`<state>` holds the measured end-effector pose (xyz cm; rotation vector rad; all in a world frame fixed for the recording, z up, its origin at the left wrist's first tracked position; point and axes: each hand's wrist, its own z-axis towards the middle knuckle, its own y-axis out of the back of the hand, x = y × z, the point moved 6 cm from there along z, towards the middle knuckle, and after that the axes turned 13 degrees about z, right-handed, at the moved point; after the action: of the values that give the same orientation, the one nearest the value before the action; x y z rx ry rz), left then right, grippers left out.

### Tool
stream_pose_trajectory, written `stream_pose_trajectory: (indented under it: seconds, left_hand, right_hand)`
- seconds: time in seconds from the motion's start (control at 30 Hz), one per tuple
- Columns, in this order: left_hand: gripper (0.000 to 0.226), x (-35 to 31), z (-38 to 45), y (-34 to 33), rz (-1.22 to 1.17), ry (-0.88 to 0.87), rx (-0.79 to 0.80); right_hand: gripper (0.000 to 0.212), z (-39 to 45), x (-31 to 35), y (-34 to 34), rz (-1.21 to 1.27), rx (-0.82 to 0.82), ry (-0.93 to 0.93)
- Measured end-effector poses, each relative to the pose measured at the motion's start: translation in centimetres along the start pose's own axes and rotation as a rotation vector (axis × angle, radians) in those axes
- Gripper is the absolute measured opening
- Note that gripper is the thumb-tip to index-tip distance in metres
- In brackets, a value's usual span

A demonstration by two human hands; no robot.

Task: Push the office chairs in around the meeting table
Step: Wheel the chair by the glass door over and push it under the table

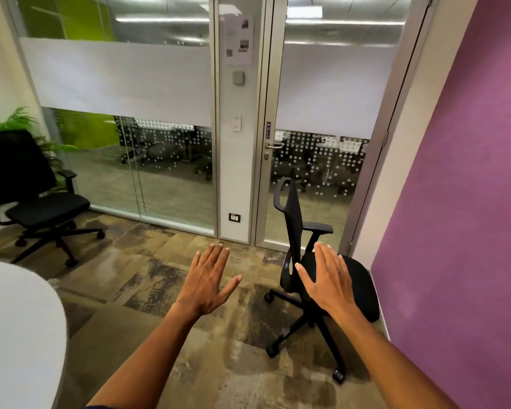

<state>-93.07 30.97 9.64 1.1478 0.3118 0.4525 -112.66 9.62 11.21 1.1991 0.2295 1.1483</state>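
A black office chair stands on the carpet at the right, close to the purple wall, its back turned left and its seat facing the wall. Farther off at the left, a second black chair with a mesh back stands by the glass wall. The white meeting table shows only its rounded edge at the lower left. My left hand is held out flat over the floor, fingers apart, holding nothing. Over the near chair's seat my right hand is spread flat too; whether it touches the chair I cannot tell.
A glass partition and a shut glass door with a lever handle run across the back. The purple wall closes the right side. A green plant stands behind the left chair. Patterned carpet lies between the chairs and table.
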Motion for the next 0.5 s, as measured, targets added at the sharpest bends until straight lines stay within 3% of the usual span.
stream_pose_trajectory:
  seconds: [0.27, 0.5]
  left_hand:
    - [0.094, 5.8, 11.7, -5.9, 0.005, -0.126, 0.034]
    - [0.092, 9.0, 24.8, -13.7, 0.021, -0.242, 0.096]
  right_hand:
    - [0.098, 11.8, 0.3, -6.2, -0.006, -0.054, -0.078]
    - [0.079, 25.1, -3.6, -13.3, 0.036, -0.106, -0.145]
